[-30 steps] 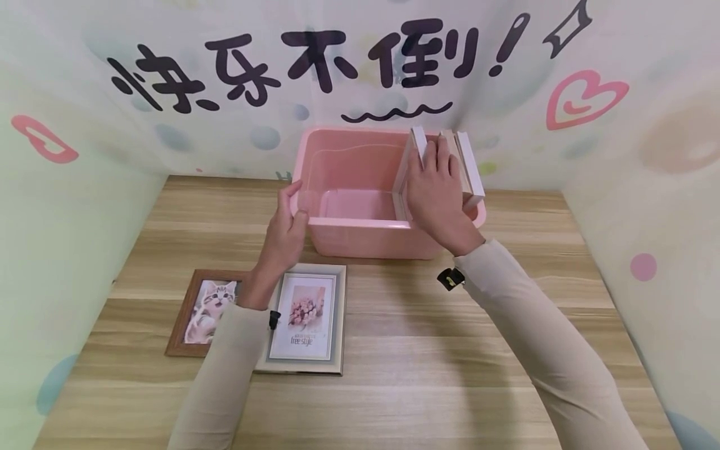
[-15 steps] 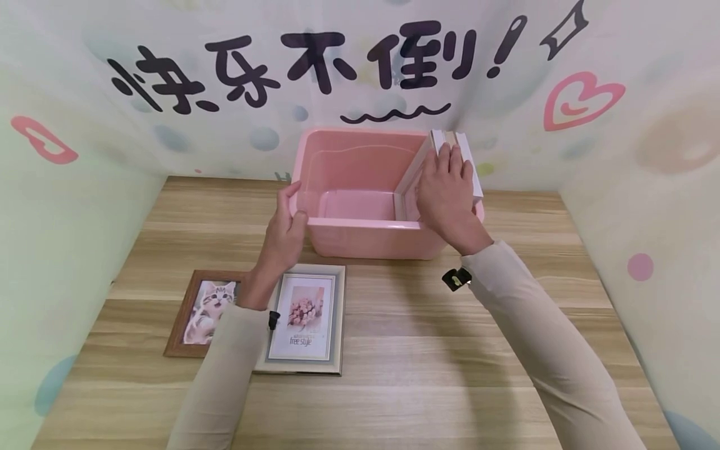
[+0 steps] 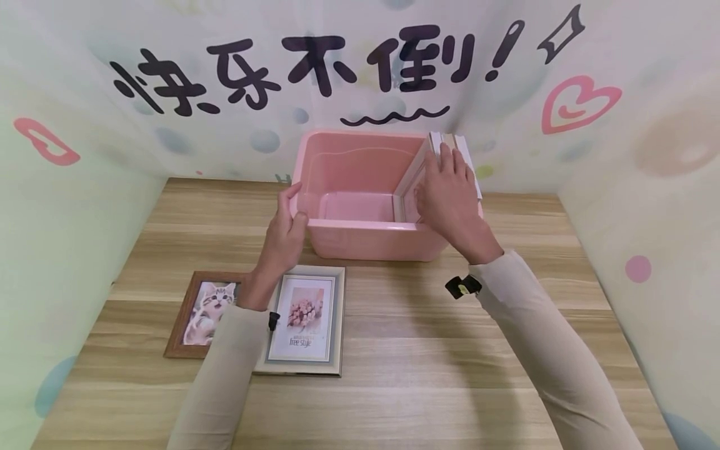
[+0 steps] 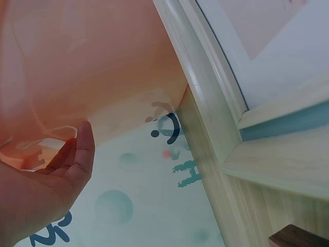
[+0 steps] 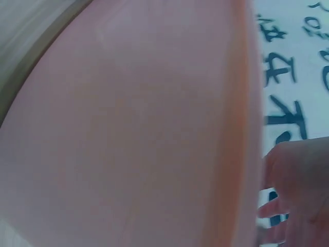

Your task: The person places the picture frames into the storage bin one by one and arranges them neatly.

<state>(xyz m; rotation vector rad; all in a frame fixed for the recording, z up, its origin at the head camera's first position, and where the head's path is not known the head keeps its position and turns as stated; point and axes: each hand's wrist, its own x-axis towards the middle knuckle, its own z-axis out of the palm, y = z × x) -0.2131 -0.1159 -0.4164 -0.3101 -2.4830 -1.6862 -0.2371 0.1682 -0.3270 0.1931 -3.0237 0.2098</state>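
A pink plastic bin (image 3: 371, 242) stands at the back of the table. My left hand (image 3: 285, 242) grips its left rim, fingers over the edge and thumb at the front corner; the left wrist view shows this hand (image 4: 61, 180) against the bin's pinkish wall (image 4: 92, 56). Several picture frames (image 3: 434, 142) stand on edge, close together, at the bin's right end. My right hand (image 3: 452, 197) lies over their top edges with its fingers extended; its thumb side is partly hidden. In the right wrist view the bin's outer wall (image 5: 128, 128) fills most of the picture, with my right hand (image 5: 303, 185) beyond the rim.
On the wooden table (image 3: 427, 387), left of centre, lie a brown picture frame (image 3: 179, 331) with a kitten photo and a silver picture frame (image 3: 337, 325) with a flower print. My left forearm passes over both. A printed backdrop (image 3: 236, 144) rises behind the bin.
The leftmost picture frame in the bin has tipped right, closing the gap to the others. My right hand has shifted right with it. My left hand stays on the rim.
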